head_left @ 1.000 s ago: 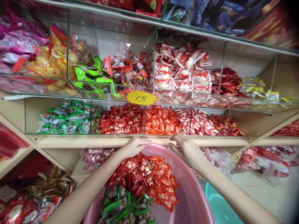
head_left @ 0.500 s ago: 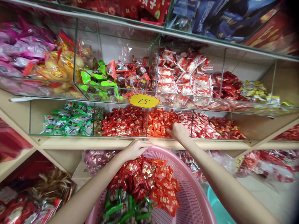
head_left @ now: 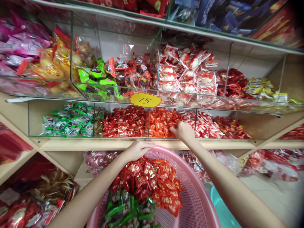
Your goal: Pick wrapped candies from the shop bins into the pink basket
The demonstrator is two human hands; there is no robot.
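Observation:
My left hand [head_left: 139, 150] grips the far rim of a pink plastic basket [head_left: 193, 186], its fingers lying over the edge. Inside the basket are red wrapped candies [head_left: 140, 174], orange-red wrapped candies [head_left: 167, 193] and green-and-clear packets [head_left: 130, 209]. My right hand [head_left: 185, 130] reaches into the lower shelf, over the right side of a compartment of orange-red wrapped candies [head_left: 162, 122]. Its fingers are curled and the thumb points left. Whatever lies in its grasp is hidden behind the hand.
Glass dividers [head_left: 148, 123] split the shelf into compartments. Green-wrapped sweets [head_left: 71, 122] lie left, red-and-white ones [head_left: 206, 125] right. A yellow price tag [head_left: 145, 100] hangs above. Below the wooden shelf edge [head_left: 83, 144], a teal basin [head_left: 223, 209] stands right of the basket.
The view has shifted slightly. My right hand stays at the orange-red candy compartment, and my left hand remains on the basket rim.

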